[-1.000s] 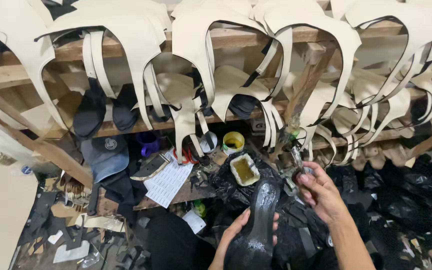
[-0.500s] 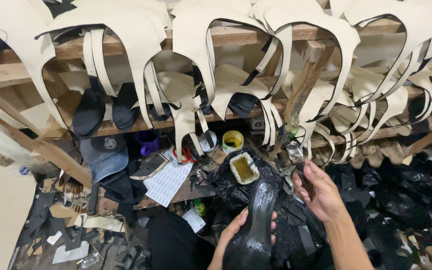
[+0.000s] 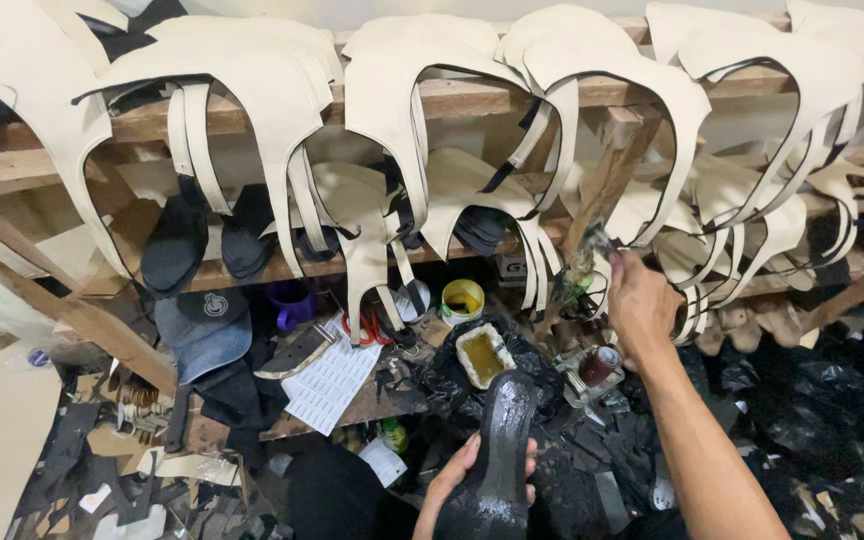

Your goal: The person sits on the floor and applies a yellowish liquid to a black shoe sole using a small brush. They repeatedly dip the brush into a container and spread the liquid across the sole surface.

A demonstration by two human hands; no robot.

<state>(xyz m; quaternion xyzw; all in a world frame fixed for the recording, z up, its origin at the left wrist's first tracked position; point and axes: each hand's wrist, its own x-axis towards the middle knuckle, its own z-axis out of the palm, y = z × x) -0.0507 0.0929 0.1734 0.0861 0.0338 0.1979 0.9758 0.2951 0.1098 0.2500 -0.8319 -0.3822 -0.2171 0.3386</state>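
Observation:
My left hand [image 3: 472, 478] holds a black shoe sole [image 3: 502, 440] from below, near the bottom middle of the view. My right hand [image 3: 637, 300] is raised to the right of it, closed on a small glue-smeared brush [image 3: 584, 262] whose tip points up toward the hanging cream leather pieces. Below the right hand stands a small dark red tin [image 3: 600, 365]. A tray of yellow glue [image 3: 484, 355] lies just beyond the sole, and a yellow cup [image 3: 462, 298] stands behind it.
Cream shoe uppers [image 3: 392, 90] hang in rows over wooden rails [image 3: 472, 98]. Black soles [image 3: 174, 245] sit on the shelf at left, beside a grey cap [image 3: 202, 330], a purple cup [image 3: 292, 300], a printed paper sheet [image 3: 330, 380] and red scissors [image 3: 357, 325]. Black scraps cover the bench.
My right hand has lifted from beside the sole up and to the right with the brush. My left hand and the sole stay in place.

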